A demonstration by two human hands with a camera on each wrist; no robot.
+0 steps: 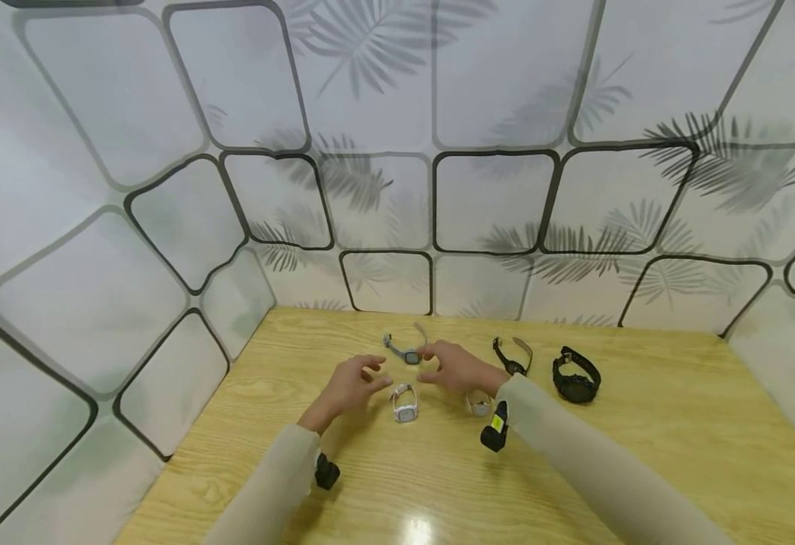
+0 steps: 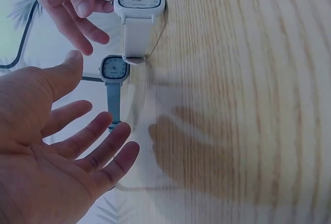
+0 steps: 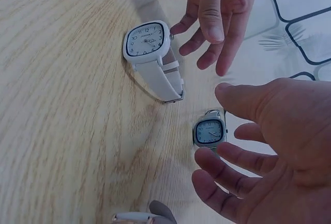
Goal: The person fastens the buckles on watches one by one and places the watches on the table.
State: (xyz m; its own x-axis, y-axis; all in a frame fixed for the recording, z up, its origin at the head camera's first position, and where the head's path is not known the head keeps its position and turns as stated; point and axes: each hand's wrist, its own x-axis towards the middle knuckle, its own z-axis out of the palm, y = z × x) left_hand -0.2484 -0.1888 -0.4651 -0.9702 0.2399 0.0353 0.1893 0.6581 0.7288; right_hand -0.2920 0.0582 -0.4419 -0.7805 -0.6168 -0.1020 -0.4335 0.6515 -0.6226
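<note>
My left hand (image 1: 355, 384) hovers over the table's left middle, fingers spread and loosely bent, holding nothing. Just right of it lies a white watch (image 1: 406, 413) with a square dial and its strap buckled into a loop. My right hand (image 1: 462, 369) reaches leftward with relaxed fingers, palm empty in the right wrist view. Its fingertips are close to a blue-grey watch (image 1: 412, 356) whose strap lies unfastened; whether they touch it I cannot tell. In the left wrist view that blue-grey watch (image 2: 115, 68) appears beyond the left hand's fingers (image 2: 111, 131).
Beneath my right wrist sits a pale watch (image 1: 480, 409), partly hidden. Farther right are a slim black watch (image 1: 515, 368) and a chunky black watch (image 1: 577, 388). Patterned fabric walls (image 1: 493, 197) enclose the back and sides of the wooden table (image 1: 397, 469).
</note>
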